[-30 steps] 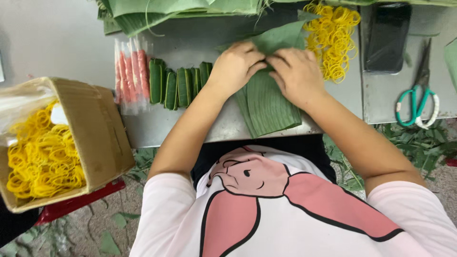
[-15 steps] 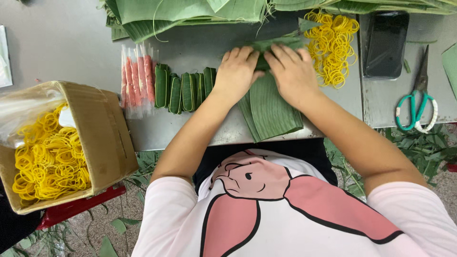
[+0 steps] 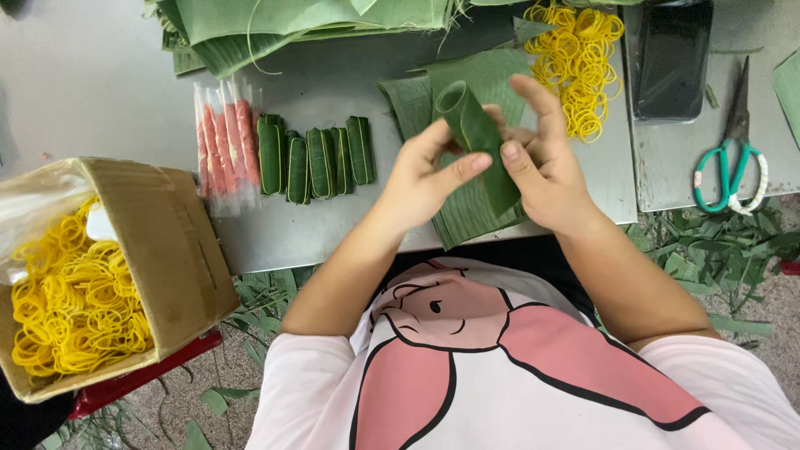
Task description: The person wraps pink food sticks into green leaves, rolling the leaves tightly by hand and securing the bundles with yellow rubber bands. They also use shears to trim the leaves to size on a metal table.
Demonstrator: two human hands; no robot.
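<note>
Rolled leaf tube (image 3: 475, 137) is held up off the table, tilted, open end up and to the left, lower end down to the right. Left hand (image 3: 421, 179) grips it from the left: thumb lies across the front of the roll, fingers curled behind. Right hand (image 3: 546, 171) grips from the right, thumb on the lower part, index finger raised and extended above the roll, other fingers bent behind; both hands pinch the roll between thumb and fingers. Directly beneath lies a stack of flat leaf pieces (image 3: 471, 221), overhanging the near edge of the grey metal table (image 3: 108, 100). Left of the hands: 5 wrapped green bundles (image 3: 317, 158) in a row, touching a packet of pink sticks (image 3: 225, 150). Open table surface between bundles and hands. Loose yellow rubber bands (image 3: 575, 62) just beyond the right hand; scissors (image 3: 733, 158) well apart at right. Cardboard box of rubber bands (image 3: 92, 283) stands off the table's left near corner. Large leaves (image 3: 308, 25) along the far edge.
</note>
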